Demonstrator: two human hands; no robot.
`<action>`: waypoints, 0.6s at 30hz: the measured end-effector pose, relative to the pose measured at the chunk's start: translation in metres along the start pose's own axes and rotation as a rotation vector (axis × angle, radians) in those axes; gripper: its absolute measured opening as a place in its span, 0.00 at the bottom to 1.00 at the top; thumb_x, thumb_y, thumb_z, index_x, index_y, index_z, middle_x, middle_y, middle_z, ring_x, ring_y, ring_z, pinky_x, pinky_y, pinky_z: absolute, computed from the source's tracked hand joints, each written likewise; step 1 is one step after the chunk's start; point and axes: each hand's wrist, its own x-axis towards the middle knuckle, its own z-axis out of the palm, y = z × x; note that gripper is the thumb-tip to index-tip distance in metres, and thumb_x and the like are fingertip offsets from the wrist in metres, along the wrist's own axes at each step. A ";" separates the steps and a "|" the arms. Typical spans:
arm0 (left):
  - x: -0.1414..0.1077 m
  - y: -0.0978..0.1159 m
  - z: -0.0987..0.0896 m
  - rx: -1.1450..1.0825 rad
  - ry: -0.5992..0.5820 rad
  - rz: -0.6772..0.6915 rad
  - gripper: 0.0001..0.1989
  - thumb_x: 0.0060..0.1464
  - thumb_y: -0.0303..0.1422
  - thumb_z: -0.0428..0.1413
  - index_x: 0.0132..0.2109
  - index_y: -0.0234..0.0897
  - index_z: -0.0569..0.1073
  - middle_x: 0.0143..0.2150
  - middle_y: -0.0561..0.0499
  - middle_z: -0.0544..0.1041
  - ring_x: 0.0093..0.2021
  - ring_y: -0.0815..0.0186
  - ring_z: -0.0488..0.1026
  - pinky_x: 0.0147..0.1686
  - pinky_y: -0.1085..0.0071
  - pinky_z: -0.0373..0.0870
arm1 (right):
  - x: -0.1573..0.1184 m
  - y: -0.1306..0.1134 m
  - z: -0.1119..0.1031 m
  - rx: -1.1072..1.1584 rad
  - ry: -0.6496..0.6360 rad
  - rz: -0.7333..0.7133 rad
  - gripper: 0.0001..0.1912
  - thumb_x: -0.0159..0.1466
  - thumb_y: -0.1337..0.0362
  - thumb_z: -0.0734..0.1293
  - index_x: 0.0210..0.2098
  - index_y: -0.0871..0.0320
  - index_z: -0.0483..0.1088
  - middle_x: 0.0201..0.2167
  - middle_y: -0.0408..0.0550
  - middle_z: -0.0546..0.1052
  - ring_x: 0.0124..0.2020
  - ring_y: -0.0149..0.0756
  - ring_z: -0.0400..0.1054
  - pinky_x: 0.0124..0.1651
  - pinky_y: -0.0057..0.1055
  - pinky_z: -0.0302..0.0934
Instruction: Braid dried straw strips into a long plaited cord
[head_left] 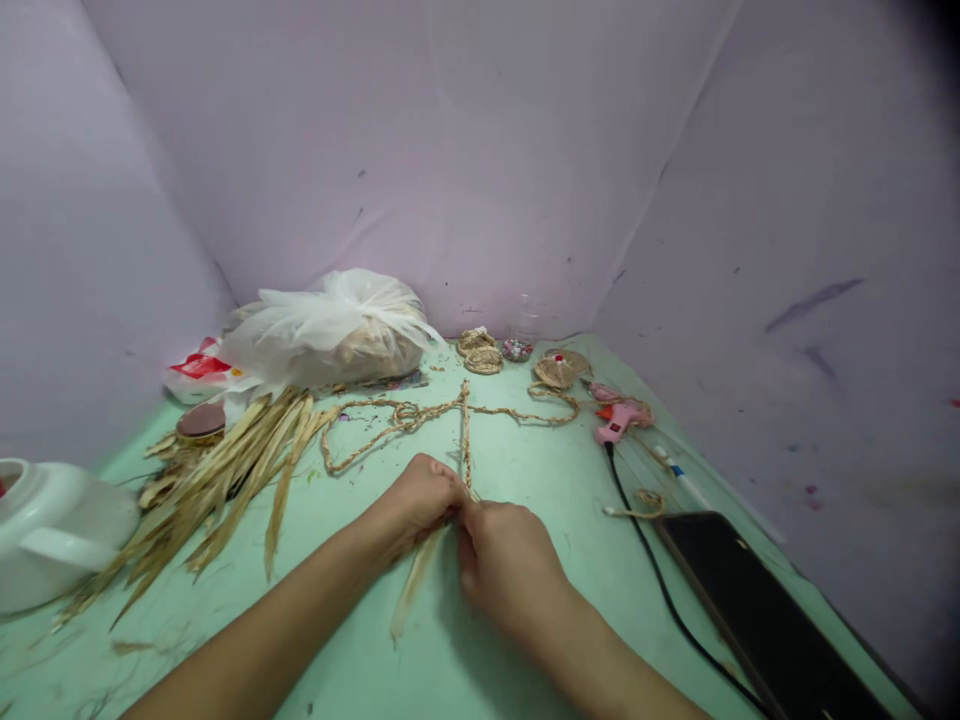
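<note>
Bare forearms [277,610] lay nearest, angled inward to where left hand [422,497] and right hand [514,555] met. Fingers [471,515] of both were pinched on the near end of a braid [466,440]; fingertips partly hidden. Braid ran straight out ahead of the fingers, along the green worktop [360,660]. Pale loose strip [415,585], blurred, hung on the near side of them. Farther ahead, a plaited cord [517,415] met the braid close to its far tip, crossing or joined, could not tell which; it spread to both sides, with a knot [406,416] to the left. Left of the fingers: heap of dried strips [240,480], then a white vessel [60,530]; beyond the heap, a bulging white plastic bag [337,330]. Well ahead of the fingers: coiled woven pieces [481,358], beads [517,349], woven disc [553,374]. Right of the fingers: pink glue gun [621,420], black cable [651,560], dark phone-like slab [765,600].
</note>
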 end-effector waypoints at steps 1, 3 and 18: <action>0.001 0.000 -0.002 0.011 -0.013 0.001 0.04 0.31 0.24 0.49 0.15 0.33 0.61 0.08 0.60 0.52 0.09 0.79 0.44 0.10 0.78 0.38 | 0.003 0.005 -0.005 0.050 -0.018 0.003 0.08 0.51 0.66 0.61 0.23 0.60 0.72 0.22 0.53 0.75 0.21 0.37 0.64 0.23 0.30 0.43; 0.003 0.000 -0.005 0.031 -0.052 0.008 0.04 0.32 0.26 0.51 0.16 0.33 0.62 0.08 0.60 0.54 0.09 0.79 0.44 0.10 0.77 0.37 | 0.012 0.018 -0.015 0.254 -0.019 0.027 0.10 0.52 0.62 0.62 0.19 0.58 0.70 0.17 0.48 0.72 0.19 0.33 0.62 0.22 0.28 0.45; -0.001 0.005 -0.006 0.083 -0.057 0.031 0.07 0.31 0.24 0.48 0.13 0.34 0.57 0.08 0.60 0.50 0.11 0.79 0.43 0.14 0.77 0.37 | 0.034 0.020 0.009 1.111 -0.163 0.296 0.04 0.51 0.70 0.59 0.20 0.60 0.61 0.12 0.37 0.61 0.14 0.24 0.55 0.19 0.22 0.49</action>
